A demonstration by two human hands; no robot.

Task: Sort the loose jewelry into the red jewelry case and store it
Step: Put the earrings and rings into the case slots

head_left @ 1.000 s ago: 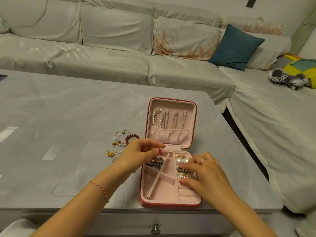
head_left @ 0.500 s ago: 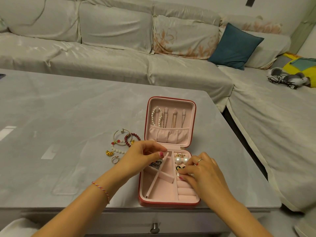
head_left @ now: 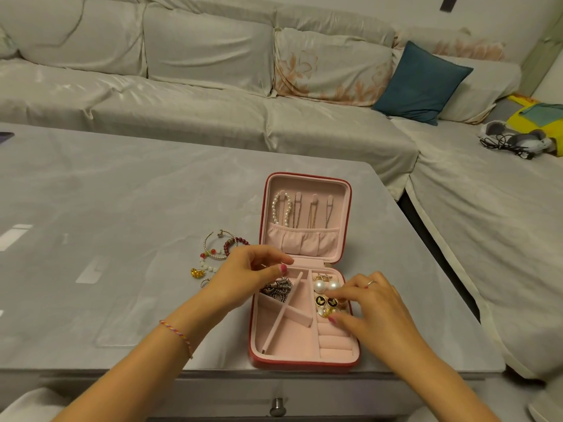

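Right-hand fingertips (head_left: 332, 320) pinching a small gold earring (head_left: 324, 312) inside the red jewelry case (head_left: 304, 359); left hand (head_left: 243, 277) loosely curled, apparently holding nothing. Tiny, light, probably slippery, so best pinched by the bead. Loose bracelets (head_left: 217, 248) waiting left of the case.

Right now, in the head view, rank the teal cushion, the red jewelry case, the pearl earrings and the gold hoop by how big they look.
1. Red jewelry case, largest.
2. Teal cushion; it sits farther away, so its true size may be greater.
3. Gold hoop.
4. Pearl earrings, smallest.
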